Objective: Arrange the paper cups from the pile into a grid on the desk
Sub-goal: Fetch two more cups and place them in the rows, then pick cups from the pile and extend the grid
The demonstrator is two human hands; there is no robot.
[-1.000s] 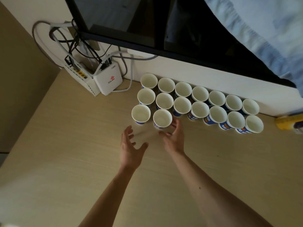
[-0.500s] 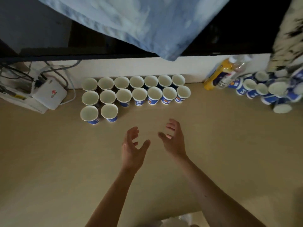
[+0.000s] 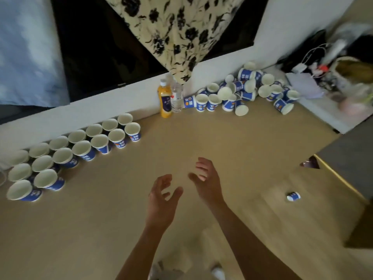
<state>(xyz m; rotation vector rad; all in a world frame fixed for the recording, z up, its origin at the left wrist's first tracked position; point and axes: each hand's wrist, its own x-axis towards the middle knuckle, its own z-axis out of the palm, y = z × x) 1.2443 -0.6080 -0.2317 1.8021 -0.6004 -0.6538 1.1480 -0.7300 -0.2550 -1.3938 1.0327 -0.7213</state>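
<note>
Paper cups point(image 3: 81, 148) upright, mouths upward

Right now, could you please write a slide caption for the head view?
Left hand and right hand hover open over the desk; cup grid at left, cup pile far right.

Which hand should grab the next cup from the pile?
Right, probably. Both hands are empty, but the right hand sits nearer the pile at far right; the left hand is on the grid's side.
</note>
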